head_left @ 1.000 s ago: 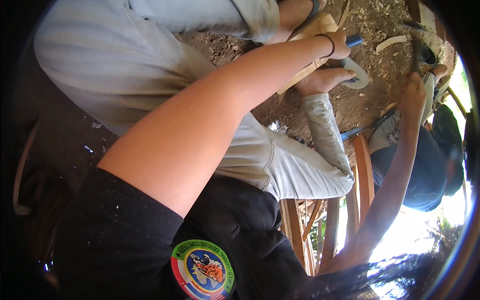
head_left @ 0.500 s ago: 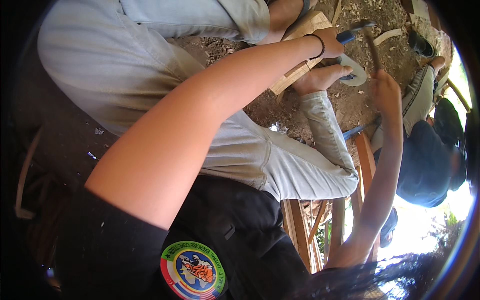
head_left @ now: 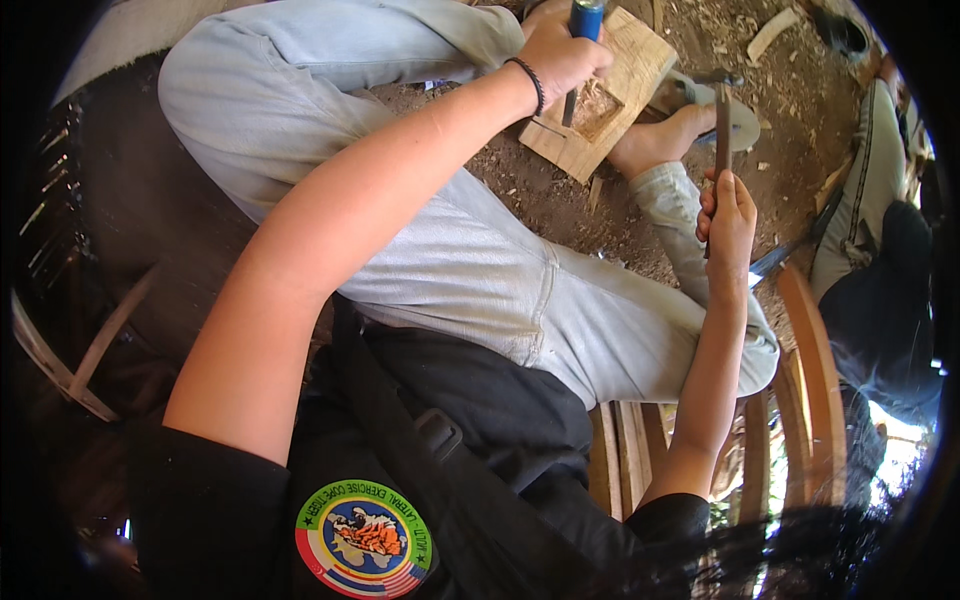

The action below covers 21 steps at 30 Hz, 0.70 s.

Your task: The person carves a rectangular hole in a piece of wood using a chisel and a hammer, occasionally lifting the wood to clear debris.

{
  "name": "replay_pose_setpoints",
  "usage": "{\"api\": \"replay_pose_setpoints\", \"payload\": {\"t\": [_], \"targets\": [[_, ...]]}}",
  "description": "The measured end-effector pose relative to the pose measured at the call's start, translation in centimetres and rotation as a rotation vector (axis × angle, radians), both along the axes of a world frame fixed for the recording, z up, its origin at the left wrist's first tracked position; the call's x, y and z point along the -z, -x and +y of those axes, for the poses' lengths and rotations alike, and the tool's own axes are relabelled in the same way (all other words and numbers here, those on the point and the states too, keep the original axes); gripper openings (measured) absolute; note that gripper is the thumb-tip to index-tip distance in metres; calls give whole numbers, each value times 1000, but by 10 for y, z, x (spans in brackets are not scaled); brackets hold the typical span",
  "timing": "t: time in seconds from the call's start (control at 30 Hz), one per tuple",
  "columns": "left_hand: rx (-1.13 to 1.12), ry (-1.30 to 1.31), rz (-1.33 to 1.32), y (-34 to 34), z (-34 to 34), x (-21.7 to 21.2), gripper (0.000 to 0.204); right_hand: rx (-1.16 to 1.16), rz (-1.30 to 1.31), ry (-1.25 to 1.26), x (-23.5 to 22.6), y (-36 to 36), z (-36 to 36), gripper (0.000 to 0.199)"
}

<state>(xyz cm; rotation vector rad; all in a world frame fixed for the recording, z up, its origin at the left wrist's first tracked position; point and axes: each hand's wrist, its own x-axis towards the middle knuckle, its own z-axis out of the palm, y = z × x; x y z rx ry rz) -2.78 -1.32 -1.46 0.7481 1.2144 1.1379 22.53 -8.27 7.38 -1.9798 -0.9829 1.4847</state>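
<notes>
Sitting over bare, chip-strewn dirt ground (head_left: 800, 110), the person wears pale grey trousers (head_left: 430, 240) that fill the middle of the view, with one bare foot (head_left: 655, 145) stretched out beside the work. A pale wooden block (head_left: 610, 95) lies flat on the ground near the top of the view, its upper face roughly hollowed where wood has been cut away. The left hand (head_left: 560, 55), a dark band at its wrist, is clenched around the blue handle of a chisel (head_left: 580, 45), whose blade stands steeply with its tip in the hollow of the block. The right hand (head_left: 728, 215) is raised well apart from the block, to its right, fingers wrapped tight round the slim wooden handle of a hammer (head_left: 722, 120), which points upward, its head above the foot.
</notes>
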Motion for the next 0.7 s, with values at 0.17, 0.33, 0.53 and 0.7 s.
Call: {"api": "replay_pose_setpoints", "payload": {"t": [0.17,0.33,0.53,0.7], "targets": [[-26,-71,220,-3,1,-30,18,-150,-177,-87,8,-13,-7,32],[-33,-105,163,6,3,-56,12,-403,-439,-157,9,-16,-9,32],[-34,-81,332,7,10,-54,16,-260,-561,-205,31,-27,-9,33],[35,-41,503,18,20,-56,20,-124,-858,-146,40,-63,17,36]]}}
